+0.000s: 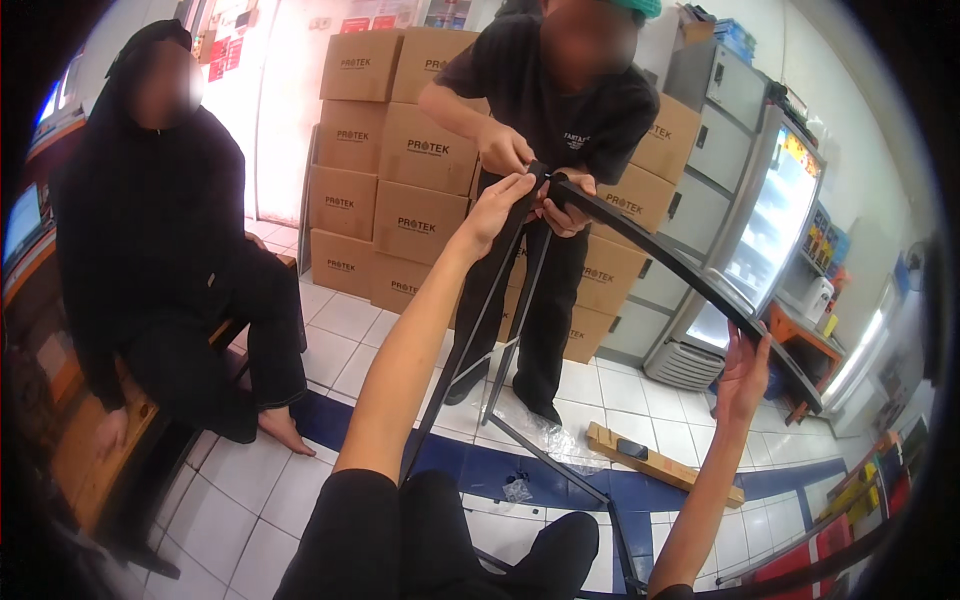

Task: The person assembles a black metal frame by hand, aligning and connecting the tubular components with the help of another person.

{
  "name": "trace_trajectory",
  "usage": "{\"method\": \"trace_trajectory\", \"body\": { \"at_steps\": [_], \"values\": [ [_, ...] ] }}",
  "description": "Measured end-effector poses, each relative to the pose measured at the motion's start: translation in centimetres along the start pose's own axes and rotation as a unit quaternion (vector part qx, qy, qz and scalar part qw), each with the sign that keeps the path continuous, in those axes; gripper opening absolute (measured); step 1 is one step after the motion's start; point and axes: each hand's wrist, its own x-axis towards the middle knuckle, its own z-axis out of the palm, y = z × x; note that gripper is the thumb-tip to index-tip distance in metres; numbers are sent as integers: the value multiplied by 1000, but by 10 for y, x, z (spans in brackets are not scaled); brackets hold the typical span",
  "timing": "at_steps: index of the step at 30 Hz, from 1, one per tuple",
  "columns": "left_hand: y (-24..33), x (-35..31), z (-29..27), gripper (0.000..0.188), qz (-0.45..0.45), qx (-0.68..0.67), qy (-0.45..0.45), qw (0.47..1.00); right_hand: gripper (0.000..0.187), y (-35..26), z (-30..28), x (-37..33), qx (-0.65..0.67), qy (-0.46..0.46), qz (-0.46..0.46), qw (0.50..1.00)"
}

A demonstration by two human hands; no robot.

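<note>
A long black metal bar slants from the middle top down to the right. Underneath its right part, my right hand grips it with raised fingers. My left hand is closed at the top of a thin black metal frame, where the bar meets it. Directly across from me, a co-worker in dark clothes has one hand at that joint and the other hand under the bar's near end. Fingers and bar hide the joint itself. The frame's slim legs run down toward my knees.
Stacked cardboard boxes stand behind the co-worker. Grey lockers and a glass-door fridge are at right. A long narrow carton, clear plastic wrap and small black parts lie on the floor. Another person sits at left.
</note>
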Motion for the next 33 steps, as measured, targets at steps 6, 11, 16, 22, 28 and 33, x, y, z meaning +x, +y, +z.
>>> {"method": "trace_trajectory", "body": {
  "at_steps": [6, 11, 16, 22, 28, 33],
  "values": [
    [0, -1, 6, 29, 10, -4, 15, 1000, 48, -2, 3, -1, -6, -1, 8, 1000],
    [-5, 5, -6, 34, -2, 18, -8, 1000, 49, -3, 5, -1, 5, -12, 10, 1000],
    [-3, 2, 0, 35, -4, 15, 6, 1000, 48, -2, 2, 1, 3, -14, 6, 1000],
    [-4, 2, 0, 33, -2, 15, -3, 1000, 47, -3, -2, 2, 0, -21, 7, 1000],
    [-5, 2, -3, 32, 7, 25, -2, 1000, 46, 1, 1, 0, 9, -14, 9, 1000],
    [-4, 2, 0, 34, -2, 17, -9, 1000, 47, -1, -6, 2, 12, -27, 9, 1000]
  ]
}}
